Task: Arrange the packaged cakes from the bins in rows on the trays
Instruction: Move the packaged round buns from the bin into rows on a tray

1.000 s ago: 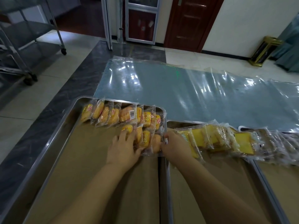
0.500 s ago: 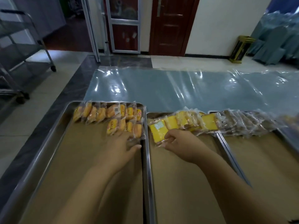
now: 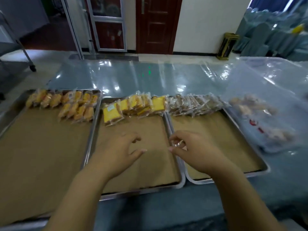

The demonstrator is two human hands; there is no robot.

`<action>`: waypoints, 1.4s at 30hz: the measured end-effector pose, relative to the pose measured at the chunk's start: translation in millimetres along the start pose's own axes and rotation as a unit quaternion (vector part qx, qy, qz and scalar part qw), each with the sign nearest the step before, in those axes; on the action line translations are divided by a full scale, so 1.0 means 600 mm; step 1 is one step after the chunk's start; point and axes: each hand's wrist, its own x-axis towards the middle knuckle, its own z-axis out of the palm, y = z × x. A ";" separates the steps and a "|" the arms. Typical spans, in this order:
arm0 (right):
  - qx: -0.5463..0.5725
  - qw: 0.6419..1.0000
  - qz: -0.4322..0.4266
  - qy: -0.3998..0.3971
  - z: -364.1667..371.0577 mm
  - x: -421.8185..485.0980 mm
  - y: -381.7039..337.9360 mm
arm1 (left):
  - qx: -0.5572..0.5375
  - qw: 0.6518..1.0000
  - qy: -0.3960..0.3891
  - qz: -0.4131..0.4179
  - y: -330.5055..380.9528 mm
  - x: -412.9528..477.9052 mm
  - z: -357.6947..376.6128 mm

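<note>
Clear plastic sheeting [image 3: 150, 80] covers a long blue-grey table, and beyond it, toward 12 o'clock, stand a dark red door [image 3: 155, 25] and a glass-panelled door [image 3: 108, 24], with a gold-coloured bin [image 3: 227, 45] at 1 o'clock and a wheeled metal cart [image 3: 32, 68] at 10 o'clock. In the head view, three metal trays lined with brown paper sit side by side along the near edge of the table. The left tray [image 3: 41, 147] holds orange packaged cakes [image 3: 66, 104] at its 12 o'clock end, a full row along the far rim and a shorter second row just in front of it toward the right. The middle tray [image 3: 146, 127] carries yellow cake slices [image 3: 136, 105] in clear wrappers across its far end, the leftmost packet lying flatter than the rest. The right tray [image 3: 216, 139] has a row of brown packaged cakes [image 3: 191, 104] along its far rim. At 3 o'clock, off the trays, paler cakes [image 3: 253, 105] show blurred through plastic. The left hand [image 3: 120, 152] hovers over the bare paper of the middle tray, fingers loosely curled and holding nothing. The right hand [image 3: 191, 149] hangs over the seam between the middle and right trays, fingers loosely bent, also holding nothing. The hands are near each other but not touching.
</note>
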 end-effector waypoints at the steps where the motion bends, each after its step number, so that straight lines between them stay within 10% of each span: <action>1: -0.002 1.000 0.001 0.001 -0.012 -0.023 0.020 | -0.001 1.000 -0.006 0.001 0.028 -0.005 0.016; 27: -0.139 0.984 0.022 0.113 -0.449 -0.131 0.469 | 0.052 0.981 0.016 0.186 0.542 0.289 0.170; 42: -0.243 0.968 0.027 -0.048 -0.629 0.003 0.771 | 0.195 0.949 -0.076 0.236 0.775 0.567 0.282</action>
